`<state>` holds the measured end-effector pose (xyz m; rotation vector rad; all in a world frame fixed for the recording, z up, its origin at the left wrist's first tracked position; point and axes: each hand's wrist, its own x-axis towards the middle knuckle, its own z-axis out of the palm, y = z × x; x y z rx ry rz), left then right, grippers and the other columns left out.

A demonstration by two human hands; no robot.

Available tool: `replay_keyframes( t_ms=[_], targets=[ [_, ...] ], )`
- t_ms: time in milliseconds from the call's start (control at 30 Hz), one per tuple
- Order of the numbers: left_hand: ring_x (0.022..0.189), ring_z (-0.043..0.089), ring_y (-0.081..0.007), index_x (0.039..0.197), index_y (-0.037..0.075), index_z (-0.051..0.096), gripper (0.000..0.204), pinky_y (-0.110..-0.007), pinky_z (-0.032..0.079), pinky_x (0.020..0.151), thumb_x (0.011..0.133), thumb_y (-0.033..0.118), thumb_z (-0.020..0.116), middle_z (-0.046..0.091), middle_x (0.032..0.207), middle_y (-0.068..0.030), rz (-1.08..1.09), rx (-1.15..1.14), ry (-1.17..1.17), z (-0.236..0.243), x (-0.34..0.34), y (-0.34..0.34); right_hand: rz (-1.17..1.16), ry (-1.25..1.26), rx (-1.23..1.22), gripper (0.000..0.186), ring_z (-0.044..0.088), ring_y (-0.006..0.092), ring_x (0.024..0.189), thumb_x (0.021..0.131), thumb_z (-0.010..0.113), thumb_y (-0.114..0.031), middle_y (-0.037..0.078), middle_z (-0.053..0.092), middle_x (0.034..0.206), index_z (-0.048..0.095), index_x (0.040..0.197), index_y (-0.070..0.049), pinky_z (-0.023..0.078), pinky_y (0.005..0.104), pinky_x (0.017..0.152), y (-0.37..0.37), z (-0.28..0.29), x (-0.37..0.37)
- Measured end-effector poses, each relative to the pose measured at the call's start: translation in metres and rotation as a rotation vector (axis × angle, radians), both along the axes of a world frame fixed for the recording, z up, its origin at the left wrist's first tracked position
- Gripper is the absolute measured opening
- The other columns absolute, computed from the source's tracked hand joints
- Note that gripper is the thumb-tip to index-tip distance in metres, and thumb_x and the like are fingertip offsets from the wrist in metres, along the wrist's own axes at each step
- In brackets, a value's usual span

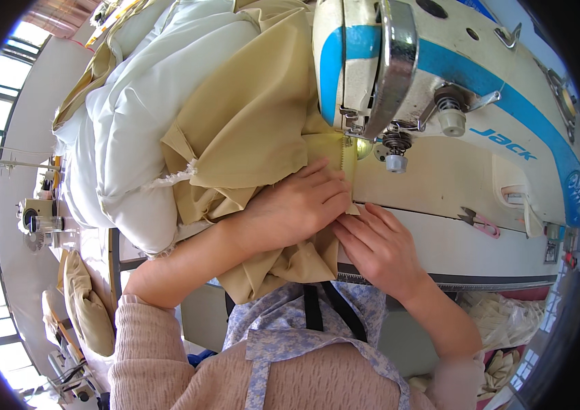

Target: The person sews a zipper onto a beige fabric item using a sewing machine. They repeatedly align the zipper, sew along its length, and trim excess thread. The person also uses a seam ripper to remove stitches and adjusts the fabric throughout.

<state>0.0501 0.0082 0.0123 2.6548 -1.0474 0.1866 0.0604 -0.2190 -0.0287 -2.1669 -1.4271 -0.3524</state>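
Note:
Tan fabric (249, 130) with a raw, frayed edge is bunched under and left of the sewing machine's needle area. A narrow yellowish-tan strip with a zipper-like edge (344, 154) runs from the presser foot (348, 135) toward me. My left hand (307, 205) lies over the tan fabric just in front of the foot, its bent fingers closed on it. Touching it, my right hand (377, 247) pinches the fabric's edge between thumb and fingers. The fingertips of both hands partly hide what lies between them. White padded material (132, 102) is heaped beyond my left forearm.
The white and blue sewing machine (508, 89) fills the upper right. Pink-handled thread snips (481, 223) lie on the table right of my hands. A measuring tape strip (440, 285) follows the front edge. Clear plastic bags (508, 318) sit below right.

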Motion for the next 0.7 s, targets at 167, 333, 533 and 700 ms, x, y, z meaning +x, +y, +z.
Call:
replay_keyframes(
  t_ms=[167,333,533,700],
  targets=[
    [0.12,0.066,-0.0273,0.112,0.002,0.068,0.03,-0.049,0.049,0.109,0.083,0.009,0.067,0.069,0.124,-0.0104,0.011,0.051,0.018,-0.003,0.01,0.007,-0.001,-0.025,-0.011,0.031,0.067,0.0254,0.111,0.079,0.068,-0.006,0.01,0.07,0.115,0.074,0.109,-0.001,0.051,0.042,0.104,0.003,0.002,0.01],
    [0.12,0.065,-0.0273,0.114,0.001,0.069,0.034,-0.045,0.049,0.109,0.082,0.008,0.065,0.07,0.124,-0.0106,-0.028,0.037,-0.005,-0.008,0.035,0.016,-0.021,-0.024,-0.002,0.027,0.069,0.0271,0.108,0.077,0.073,-0.004,0.011,0.071,0.112,0.074,0.104,-0.001,0.054,0.0414,0.101,0.012,0.004,0.029],
    [0.124,0.062,-0.0298,0.116,0.0,0.068,0.037,-0.044,0.049,0.111,0.081,0.01,0.063,0.065,0.126,-0.0124,0.107,-0.019,-0.031,0.004,-0.013,0.009,-0.132,0.407,0.202,0.028,0.066,0.0324,0.098,0.077,0.078,-0.004,0.013,0.068,0.105,0.068,0.103,-0.003,0.054,0.0417,0.087,0.002,0.005,0.026],
    [0.12,0.063,-0.0297,0.114,0.001,0.069,0.035,-0.045,0.05,0.111,0.081,0.011,0.063,0.063,0.116,-0.0113,0.096,-0.015,-0.012,0.002,-0.017,0.007,-0.238,0.256,0.091,0.04,0.061,0.0322,0.088,0.078,0.082,-0.009,0.011,0.062,0.102,0.065,0.115,-0.006,0.052,0.0419,0.077,0.012,0.012,0.034]
  ],
)
